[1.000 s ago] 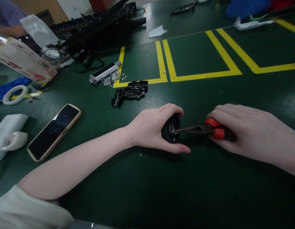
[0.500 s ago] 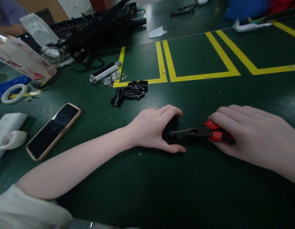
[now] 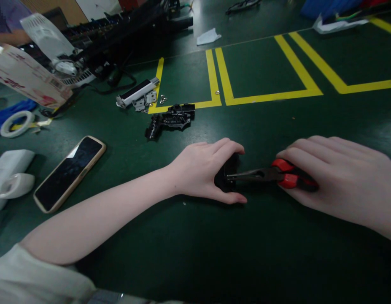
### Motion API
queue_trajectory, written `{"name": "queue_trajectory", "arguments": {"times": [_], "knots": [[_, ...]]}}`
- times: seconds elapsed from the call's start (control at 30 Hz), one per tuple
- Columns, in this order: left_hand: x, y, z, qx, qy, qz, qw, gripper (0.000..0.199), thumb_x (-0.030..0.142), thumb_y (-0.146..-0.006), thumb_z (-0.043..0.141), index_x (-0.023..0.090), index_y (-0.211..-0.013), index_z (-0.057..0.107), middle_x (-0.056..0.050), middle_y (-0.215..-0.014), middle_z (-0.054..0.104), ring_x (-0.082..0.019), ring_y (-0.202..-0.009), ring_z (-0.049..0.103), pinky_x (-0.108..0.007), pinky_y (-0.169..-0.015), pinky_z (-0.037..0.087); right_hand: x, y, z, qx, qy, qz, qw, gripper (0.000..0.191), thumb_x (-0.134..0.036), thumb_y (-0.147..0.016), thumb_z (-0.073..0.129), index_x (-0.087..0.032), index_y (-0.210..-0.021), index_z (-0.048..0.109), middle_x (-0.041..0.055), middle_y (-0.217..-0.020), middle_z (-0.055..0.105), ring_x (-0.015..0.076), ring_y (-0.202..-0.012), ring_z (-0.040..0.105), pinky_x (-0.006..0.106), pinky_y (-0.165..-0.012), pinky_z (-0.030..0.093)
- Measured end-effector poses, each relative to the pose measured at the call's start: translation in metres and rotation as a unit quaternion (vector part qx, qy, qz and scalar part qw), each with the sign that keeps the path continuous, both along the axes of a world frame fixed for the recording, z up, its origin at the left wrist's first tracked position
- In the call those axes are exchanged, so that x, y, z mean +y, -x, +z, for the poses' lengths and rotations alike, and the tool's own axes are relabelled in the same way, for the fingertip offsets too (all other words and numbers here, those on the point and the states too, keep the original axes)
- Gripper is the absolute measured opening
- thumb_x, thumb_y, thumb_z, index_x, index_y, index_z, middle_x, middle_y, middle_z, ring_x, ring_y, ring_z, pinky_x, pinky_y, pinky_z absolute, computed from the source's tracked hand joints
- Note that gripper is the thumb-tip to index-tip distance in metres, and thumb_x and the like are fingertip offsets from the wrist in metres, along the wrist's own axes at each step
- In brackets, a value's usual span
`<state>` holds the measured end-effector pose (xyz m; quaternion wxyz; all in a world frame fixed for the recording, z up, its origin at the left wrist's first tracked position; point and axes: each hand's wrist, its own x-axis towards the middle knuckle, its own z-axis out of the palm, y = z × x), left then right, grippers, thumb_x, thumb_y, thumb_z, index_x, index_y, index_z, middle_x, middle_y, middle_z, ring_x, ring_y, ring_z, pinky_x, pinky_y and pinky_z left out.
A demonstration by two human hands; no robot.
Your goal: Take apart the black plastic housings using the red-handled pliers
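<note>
My left hand (image 3: 211,171) is closed around a small black part (image 3: 221,179) on the green table, thumb on the near side and fingers on the far side. Much of that part is hidden by the hand, so its kind does not show. My right hand (image 3: 337,177) grips red-handled long-nose pliers (image 3: 271,173). The pliers point left, and their tips reach the black part between my left thumb and fingers. Whether the jaws pinch anything is too small to tell. Beyond my left hand lies a black pistol-shaped piece (image 3: 171,120).
A phone (image 3: 70,174) and a white tape dispenser (image 3: 14,181) lie left. Behind are a white-and-black bar (image 3: 138,93), small metal plates (image 3: 144,101), several rings (image 3: 163,99) and yellow tape lines (image 3: 274,98). A carton (image 3: 33,76), a white fan (image 3: 46,36) and a person's arm occupy the far left.
My right hand and the pliers' handles have shifted slightly right, while the tips stay at the black part. The left hand holds almost the same position. The view has tipped slightly.
</note>
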<state>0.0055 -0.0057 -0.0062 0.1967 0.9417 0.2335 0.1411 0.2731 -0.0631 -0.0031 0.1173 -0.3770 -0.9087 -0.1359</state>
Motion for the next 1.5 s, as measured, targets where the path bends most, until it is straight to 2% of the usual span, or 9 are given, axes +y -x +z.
{"name": "queue_trajectory", "arguments": {"times": [0.67,0.83,1.03,1.5], "knots": [[-0.0009,0.0005,0.0002,-0.027,0.031,0.014,0.999,0.079,0.074,-0.074,0.069,0.016,-0.124,0.052,-0.011,-0.118,0.067,-0.024,-0.095,0.069,-0.033,-0.077,0.053,0.0016,-0.0019,-0.0029,0.027,0.044,-0.011,0.999,0.008,-0.03,-0.085,0.048,-0.023,-0.088,0.052,0.0054,-0.082,0.061,0.0222,-0.068,0.058,0.035,-0.056,0.045],[-0.0005,-0.0001,-0.0012,-0.029,0.02,0.01,0.999,0.081,0.074,-0.074,0.069,0.012,-0.124,0.053,-0.01,-0.115,0.067,-0.023,-0.092,0.068,-0.033,-0.074,0.053,0.0022,-0.0003,0.0005,0.014,0.031,-0.008,0.999,0.009,-0.029,-0.085,0.047,-0.023,-0.09,0.051,0.0058,-0.081,0.06,0.0221,-0.068,0.058,0.034,-0.055,0.046],[0.0004,-0.0011,-0.001,-0.02,0.029,0.014,0.999,0.079,0.072,-0.074,0.071,0.013,-0.125,0.052,-0.013,-0.119,0.066,-0.025,-0.094,0.069,-0.034,-0.075,0.053,0.0025,0.0045,0.0029,-0.014,0.0,0.004,1.0,0.009,-0.028,-0.086,0.044,-0.022,-0.09,0.049,0.0068,-0.08,0.058,0.0224,-0.066,0.058,0.034,-0.053,0.047],[0.0,-0.0008,0.001,-0.027,0.046,0.02,0.998,0.078,0.068,-0.073,0.074,0.013,-0.124,0.053,-0.011,-0.119,0.067,-0.025,-0.1,0.068,-0.034,-0.081,0.054,0.0078,-0.0022,0.0007,-0.014,0.005,0.004,1.0,0.011,-0.03,-0.088,0.043,-0.022,-0.092,0.049,0.0057,-0.08,0.058,0.0207,-0.065,0.059,0.032,-0.052,0.048]]}}
